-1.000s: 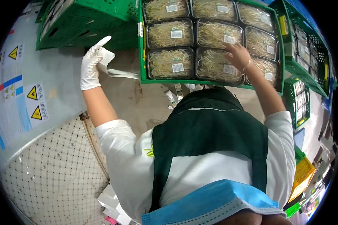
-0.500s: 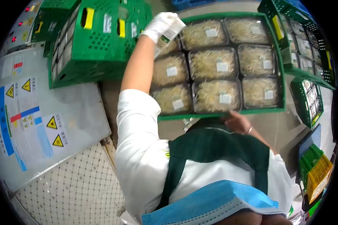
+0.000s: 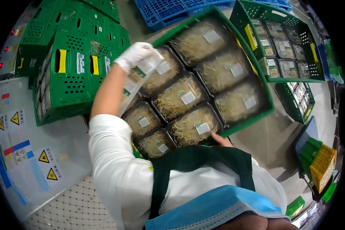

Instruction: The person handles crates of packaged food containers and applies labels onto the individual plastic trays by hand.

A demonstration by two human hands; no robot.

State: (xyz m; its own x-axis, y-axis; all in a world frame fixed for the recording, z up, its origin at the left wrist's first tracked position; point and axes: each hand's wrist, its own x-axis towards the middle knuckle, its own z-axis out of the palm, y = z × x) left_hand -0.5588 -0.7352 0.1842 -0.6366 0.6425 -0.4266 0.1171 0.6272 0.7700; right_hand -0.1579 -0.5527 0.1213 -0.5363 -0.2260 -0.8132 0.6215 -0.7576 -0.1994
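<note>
My left hand [image 3: 136,56], in a white glove, is closed on a strip of printed labels [image 3: 133,82] that hangs down over the left side of a green crate [image 3: 253,122]. The crate holds several black trays of bean sprouts [image 3: 180,96] under clear film, each with a small white label on top. My bare right hand [image 3: 221,140] is at the crate's near rim beside a sprout tray. Its thumb shows over the rim, while most of its fingers are hidden below.
Stacked green crates [image 3: 71,76] stand at the left on a grey metal surface [image 3: 71,134] with warning stickers. Blue pallets [image 3: 165,13] lie at the back. More crates of packed trays [image 3: 295,73] stand at the right, above a yellow crate [image 3: 321,166].
The sprout crate has turned counterclockwise in view, its right side swinging up and away. My left hand, still with the label strip, appears lower and further left. The whole view has shifted too.
</note>
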